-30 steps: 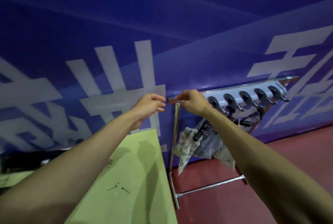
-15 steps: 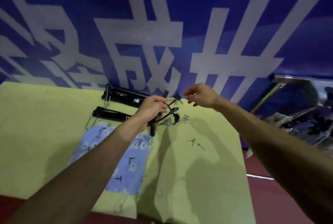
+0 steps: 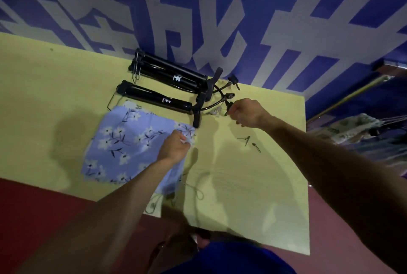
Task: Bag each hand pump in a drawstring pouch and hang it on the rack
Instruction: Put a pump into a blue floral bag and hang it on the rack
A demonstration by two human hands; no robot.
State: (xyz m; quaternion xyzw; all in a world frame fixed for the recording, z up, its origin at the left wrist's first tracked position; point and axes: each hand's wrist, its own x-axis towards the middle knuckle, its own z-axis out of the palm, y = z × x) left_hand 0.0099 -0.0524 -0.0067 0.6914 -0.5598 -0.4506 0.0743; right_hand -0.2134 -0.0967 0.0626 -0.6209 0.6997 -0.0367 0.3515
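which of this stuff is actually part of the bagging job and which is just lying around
Part of the job:
front hand pump
hose end, held by the right hand
rear hand pumps
floral pouch, gripped by the left hand
rack at right

Lying about:
small metal fittings on the table
lettered banner

Pouch (image 3: 130, 141) cloth; pumps (image 3: 154, 98) probably matt plastic.
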